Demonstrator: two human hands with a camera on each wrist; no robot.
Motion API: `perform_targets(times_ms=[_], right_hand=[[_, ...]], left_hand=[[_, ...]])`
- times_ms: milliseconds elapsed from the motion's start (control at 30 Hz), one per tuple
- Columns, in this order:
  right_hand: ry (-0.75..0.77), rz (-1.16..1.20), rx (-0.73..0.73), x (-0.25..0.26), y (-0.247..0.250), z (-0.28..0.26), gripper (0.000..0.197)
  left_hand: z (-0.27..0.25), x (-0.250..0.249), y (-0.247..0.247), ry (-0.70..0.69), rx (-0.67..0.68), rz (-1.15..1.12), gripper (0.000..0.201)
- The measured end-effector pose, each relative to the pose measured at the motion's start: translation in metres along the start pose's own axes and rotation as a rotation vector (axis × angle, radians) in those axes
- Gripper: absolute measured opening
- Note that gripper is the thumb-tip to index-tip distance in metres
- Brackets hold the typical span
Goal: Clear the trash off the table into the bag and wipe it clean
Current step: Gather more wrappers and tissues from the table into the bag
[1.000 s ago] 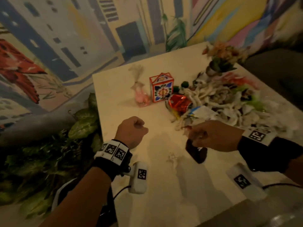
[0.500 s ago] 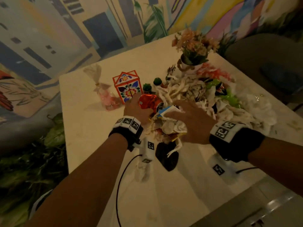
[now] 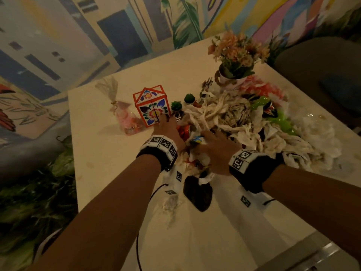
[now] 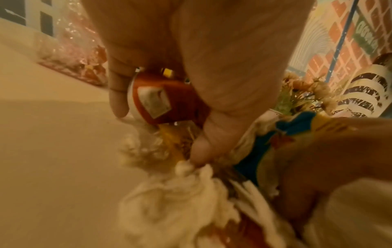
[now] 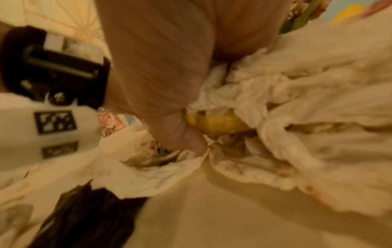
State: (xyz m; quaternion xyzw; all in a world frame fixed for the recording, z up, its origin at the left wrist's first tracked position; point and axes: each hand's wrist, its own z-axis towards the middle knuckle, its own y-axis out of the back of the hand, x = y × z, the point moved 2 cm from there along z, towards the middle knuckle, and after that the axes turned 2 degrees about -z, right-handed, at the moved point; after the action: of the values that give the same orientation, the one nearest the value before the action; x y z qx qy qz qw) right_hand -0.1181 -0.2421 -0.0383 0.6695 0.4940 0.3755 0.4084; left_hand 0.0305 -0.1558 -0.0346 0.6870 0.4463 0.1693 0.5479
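Observation:
A heap of crumpled white napkins (image 3: 230,118) with green scraps and wrappers covers the right half of the cream table (image 3: 109,153). My left hand (image 3: 170,127) reaches into the heap's near left edge. In the left wrist view its fingers and thumb curl round a red can (image 4: 161,100). My right hand (image 3: 213,142) lies over a blue and yellow wrapper (image 3: 198,138), its fingers dug down into the napkins (image 5: 275,94) and its thumb pressed in beside a yellow scrap (image 5: 216,125). A black bag (image 3: 197,190) lies on the table just below both wrists.
A floral paper box (image 3: 152,106), a pink candy pouch (image 3: 127,120) and two tiny cactus pots (image 3: 176,105) stand left of the heap. A flower vase (image 3: 234,75) stands behind it. Leafy plants (image 3: 29,192) line the table's left side, and a dark chair (image 3: 322,75) stands at the right.
Both hands have moved forward from the table's open middle into the heap. The left fist has opened and closed round the red can; the right hand has settled on the napkins.

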Motion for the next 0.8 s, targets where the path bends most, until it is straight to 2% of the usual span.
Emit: perform_targets(times_ms=[133, 200, 267, 400, 634, 734, 800], right_hand=[[-0.041, 0.195, -0.094, -0.009, 0.011, -0.004, 0.064], [-0.09, 0.32, -0.117, -0.018, 0.02, -0.008, 0.063], [-0.124, 0.465, -0.077, -0.025, 0.029, -0.017, 0.062], [-0.145, 0.645, -0.116, -0.031, 0.045, -0.031, 0.06], [-0.138, 0.767, -0.296, -0.029, 0.077, -0.039, 0.052], [-0.132, 0.76, -0.369, -0.021, 0.089, -0.039, 0.049], [-0.127, 0.734, -0.41, -0.017, 0.096, -0.04, 0.043]], left_hand=[[-0.008, 0.014, -0.002, 0.032, -0.052, -0.214, 0.044], [-0.012, 0.019, -0.001, 0.055, -0.039, -0.298, 0.045], [-0.018, 0.022, 0.002, 0.037, -0.006, -0.32, 0.05], [-0.028, 0.029, 0.004, 0.032, 0.044, -0.344, 0.038], [-0.045, 0.038, 0.014, 0.053, -0.078, -0.584, 0.033], [-0.057, 0.037, 0.022, 0.015, -0.074, -0.664, 0.041], [-0.065, 0.039, 0.028, 0.002, -0.07, -0.684, 0.034]])
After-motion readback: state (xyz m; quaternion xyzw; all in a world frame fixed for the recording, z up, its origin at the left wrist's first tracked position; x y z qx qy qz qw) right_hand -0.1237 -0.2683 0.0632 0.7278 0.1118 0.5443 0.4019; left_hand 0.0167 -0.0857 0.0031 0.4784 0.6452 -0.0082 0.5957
